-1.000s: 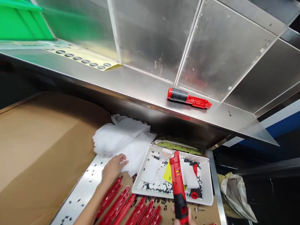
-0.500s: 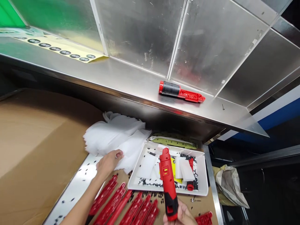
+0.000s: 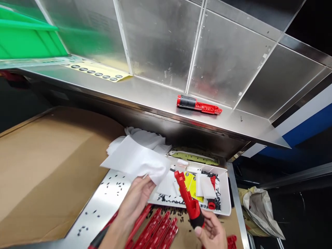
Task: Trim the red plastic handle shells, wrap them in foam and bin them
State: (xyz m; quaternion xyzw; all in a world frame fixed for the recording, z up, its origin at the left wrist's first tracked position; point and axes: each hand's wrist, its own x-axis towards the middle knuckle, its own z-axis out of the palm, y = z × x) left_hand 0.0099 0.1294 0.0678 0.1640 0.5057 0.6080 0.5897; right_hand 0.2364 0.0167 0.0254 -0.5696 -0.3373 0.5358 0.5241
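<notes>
Between the fingers of my left hand (image 3: 138, 193) is the corner of a thin white sheet (image 3: 137, 159), which spreads up and left over the pile of similar white sheets (image 3: 149, 135). My right hand (image 3: 212, 230) grips the black end of a red and black plastic tool housing (image 3: 187, 197), tilted with its red end pointing up and left. Behind the housing is a white tray (image 3: 225, 193) holding white pieces, yellow labels (image 3: 191, 183) and small black parts. Several red plastic parts (image 3: 153, 230) lie below, between my hands, partly behind my left forearm.
A metal shelf (image 3: 153, 100) crosses above the bench, bearing another red and black housing (image 3: 199, 104), a sticker sheet (image 3: 97, 71) and a screw (image 3: 241, 118). Cardboard (image 3: 52, 166) covers the left side. A green bin (image 3: 28, 38) stands upper left; a bag (image 3: 260, 207) sits at right.
My left hand has drawn a white sheet off the pile, moving right and down. The housing in my right hand has turned and tilted left. The view has shifted slightly.
</notes>
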